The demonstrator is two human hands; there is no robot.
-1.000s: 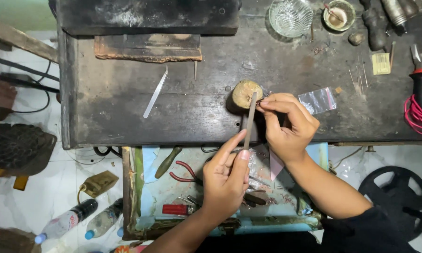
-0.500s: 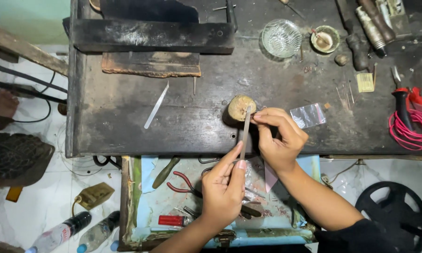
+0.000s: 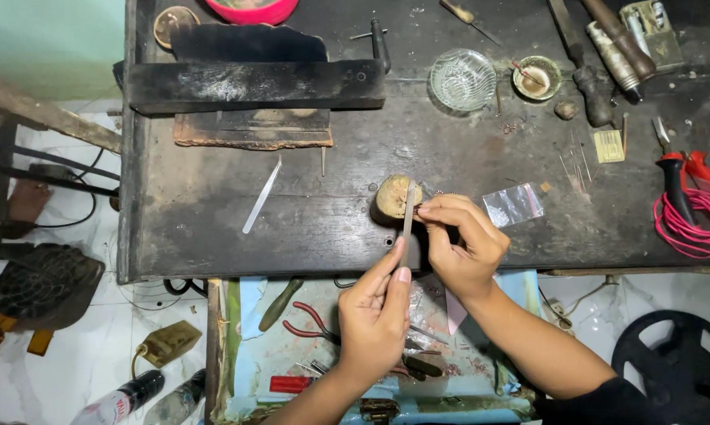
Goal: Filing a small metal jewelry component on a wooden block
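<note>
Near the bench's (image 3: 213,236) front edge, the left hand (image 3: 374,315) is pinching the near end of a thin file (image 3: 407,211), its far end lying across a round wooden peg (image 3: 390,201). The right hand's (image 3: 461,244) fingertips are closing together against the peg on something too small to make out. The file looks light, stiff and slim; its end seems the spot to grip.

A dark, scarred wooden workbench (image 3: 213,228) fills the upper view. Below it lies a pale marbled tile floor (image 3: 71,378), a pale green wall (image 3: 48,39) at upper left, under even light.
</note>
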